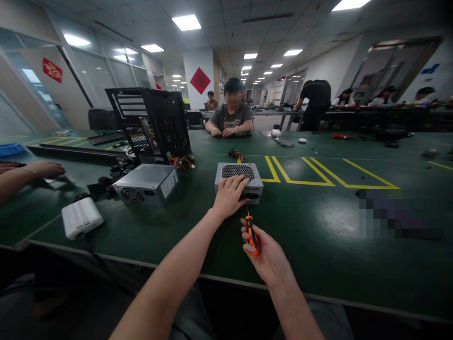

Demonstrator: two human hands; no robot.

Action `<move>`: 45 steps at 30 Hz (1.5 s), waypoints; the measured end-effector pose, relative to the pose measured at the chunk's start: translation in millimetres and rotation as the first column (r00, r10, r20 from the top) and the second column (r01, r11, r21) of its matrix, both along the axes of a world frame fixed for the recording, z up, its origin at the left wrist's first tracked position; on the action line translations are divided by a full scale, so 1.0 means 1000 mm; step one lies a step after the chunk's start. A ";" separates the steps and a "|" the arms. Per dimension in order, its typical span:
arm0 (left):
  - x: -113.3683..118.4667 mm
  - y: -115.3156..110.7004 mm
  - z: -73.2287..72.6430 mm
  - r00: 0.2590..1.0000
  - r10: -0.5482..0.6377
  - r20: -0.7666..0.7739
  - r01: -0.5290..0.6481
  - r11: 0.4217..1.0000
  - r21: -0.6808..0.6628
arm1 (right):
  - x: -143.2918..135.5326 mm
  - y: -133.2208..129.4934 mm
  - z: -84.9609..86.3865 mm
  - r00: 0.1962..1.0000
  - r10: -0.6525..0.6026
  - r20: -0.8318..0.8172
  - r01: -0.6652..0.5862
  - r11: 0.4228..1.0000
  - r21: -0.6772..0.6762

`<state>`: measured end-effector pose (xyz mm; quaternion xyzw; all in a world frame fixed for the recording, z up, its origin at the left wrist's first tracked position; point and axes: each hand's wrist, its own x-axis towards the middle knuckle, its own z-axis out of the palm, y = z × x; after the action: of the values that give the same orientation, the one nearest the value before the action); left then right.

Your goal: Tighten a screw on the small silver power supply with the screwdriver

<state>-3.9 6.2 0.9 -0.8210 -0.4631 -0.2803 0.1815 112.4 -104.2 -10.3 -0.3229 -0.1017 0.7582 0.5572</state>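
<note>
A grey metal power supply box (254,171) with a honeycomb grille on top sits on the green table in front of me. My left hand (229,194) lies on its top and near side, fingers spread over the grille. Below it, my right hand (261,243) is wrapped round the handle of an orange and black screwdriver (252,234). The thin shaft points away from me, its tip at the near face of the box. Whether the tip sits in a screw is too small to tell. A bundle of cables (237,155) lies behind the box.
To the left stand a second power supply (150,182), a white box-shaped device (82,217) and an open black computer case (152,125). Another person's hand (46,169) is at the far left. A person (230,113) sits across the table (304,255).
</note>
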 end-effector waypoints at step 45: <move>-0.002 0.006 -0.002 0.999 0.006 0.049 -0.005 1.000 -0.023 | -0.001 -0.002 -0.004 0.997 -0.069 0.044 0.065 0.995 0.079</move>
<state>-6.3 12.0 -1.4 -0.8147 -0.4727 -0.2945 0.1616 111.8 -106.0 -14.3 -0.3220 -0.1334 0.7267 0.5920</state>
